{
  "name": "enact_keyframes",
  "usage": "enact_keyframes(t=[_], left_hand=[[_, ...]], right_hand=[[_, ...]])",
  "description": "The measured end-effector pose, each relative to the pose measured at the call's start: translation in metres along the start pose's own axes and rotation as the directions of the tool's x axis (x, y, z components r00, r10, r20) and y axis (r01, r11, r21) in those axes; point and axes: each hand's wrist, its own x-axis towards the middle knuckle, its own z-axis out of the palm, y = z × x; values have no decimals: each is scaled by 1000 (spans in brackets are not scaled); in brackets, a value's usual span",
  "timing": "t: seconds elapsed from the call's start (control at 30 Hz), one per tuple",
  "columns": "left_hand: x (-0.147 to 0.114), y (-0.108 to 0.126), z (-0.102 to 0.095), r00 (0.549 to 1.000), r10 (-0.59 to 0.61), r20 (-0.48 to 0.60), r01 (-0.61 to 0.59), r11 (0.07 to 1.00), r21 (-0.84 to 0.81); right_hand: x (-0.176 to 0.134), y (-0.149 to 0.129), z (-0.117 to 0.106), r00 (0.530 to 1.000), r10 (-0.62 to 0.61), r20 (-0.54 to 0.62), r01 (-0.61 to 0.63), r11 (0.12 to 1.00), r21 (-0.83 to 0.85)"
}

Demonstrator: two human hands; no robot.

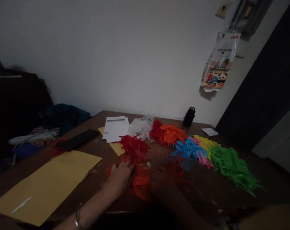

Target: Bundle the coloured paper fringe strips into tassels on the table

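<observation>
A piece of orange fringed paper lies at the table's near edge, its cut strips spread to both sides. My left hand, with a bracelet on its wrist, is closed over the left part of this paper. On the other side my right hand, dark and smeared by motion, is curled on the right part, and red-orange strips fan out beyond it. Just behind my left hand lies a red fringed bundle. A blue fringed bundle is to the right of my right hand.
Farther back are an orange bundle, a clear plastic bag and white papers. Green fringe lies right, near yellow and pink ones. Yellow sheets and a dark flat object lie left. A black bottle stands near the wall.
</observation>
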Motion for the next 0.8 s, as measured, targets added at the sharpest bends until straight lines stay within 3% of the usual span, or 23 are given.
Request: enact_keyframes(t=[0.1, 0.23, 0.4, 0.67, 0.8], left_hand=[[-7, 2, -3, 989, 121, -90, -120, 993, 6], [-8, 9, 18, 890, 379, -252, -387, 922, 20], [-2, 12, 41, 850, 405, -338, -411, 910, 57], [-12, -3, 44, 781, 543, -310, -521, 839, 156], [-11, -8, 53, 764, 564, -314, -541, 825, 164]], right_hand=[[1, 0, 2, 1000, 8, -28, -8, 1000, -14], [1, -6, -4, 985, 103, -138, -100, 995, 30], [0, -13, -7, 978, 161, -136, -153, 986, 66], [-20, 3, 8, 975, -13, -224, 32, 996, 82], [-32, 4, -2, 986, 35, -165, -18, 994, 104]])
